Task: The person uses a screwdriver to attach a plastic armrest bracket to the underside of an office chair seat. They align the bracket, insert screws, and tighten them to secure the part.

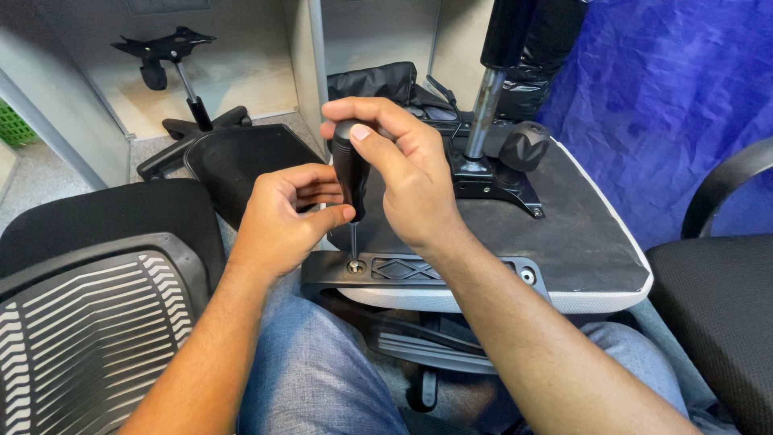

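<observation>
**Driving a screw into the upturned chair seat: where it could slip**

Head view: the right hand (407, 173) is closed around the black handle of a screwdriver (349, 173), thumb pressed on its top. The left hand (282, 217) is curled beside it, thumb and forefinger pinching the lower end of the handle to steady it. The thin shaft stands nearly upright, its tip seated in a screw (354, 265) at the left end of a black bracket (419, 271) on the near edge of the overturned chair seat (580, 242), which rests across the person's lap.

As a judgement, the main risk is the tip riding out of the screw head if the shaft leans; the left fingers sit close above and could be jabbed. The seat is balanced on the knees, so a hard push might tip it. The screw could also go in crooked.

Round about: a gas-lift column (483, 113) and a black knob (523, 146) rise from the seat's mechanism just behind the right hand, limiting elbow room. A mesh backrest (88, 322) lies at the left, a chair base (189, 129) on the floor beyond, another chair's armrest (725, 181) at the right before a blue sheet (668, 89). A second hole (527, 276) in the bracket looks empty.
</observation>
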